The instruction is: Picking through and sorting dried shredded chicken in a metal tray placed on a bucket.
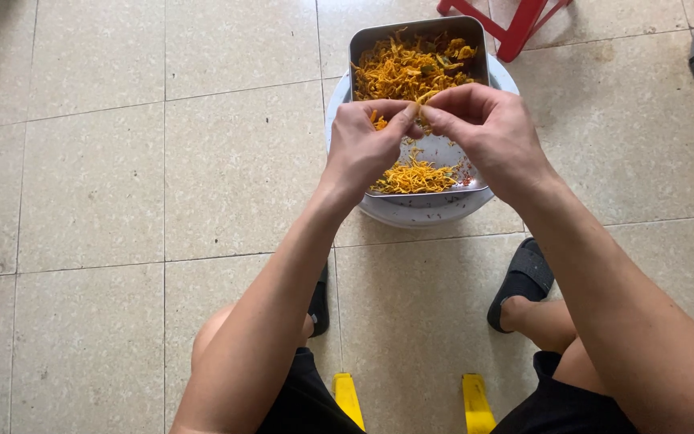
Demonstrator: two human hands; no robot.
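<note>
Head view: our left hand (pixel 367 145) and right hand (pixel 483 128) meet fingertip to fingertip over the metal tray (pixel 363 48), pinched shut on a few orange shreds (pixel 411 68). Piles lie at the tray's twelve and six o'clock. We judge the shreds light, soft, crumbly; take them by gentle pinch.

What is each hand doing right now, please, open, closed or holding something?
Left hand: closed, fingertips pinching orange petals over the metal tray.
Right hand: closed, fingertips pinched against the left's on the same petals.
</note>
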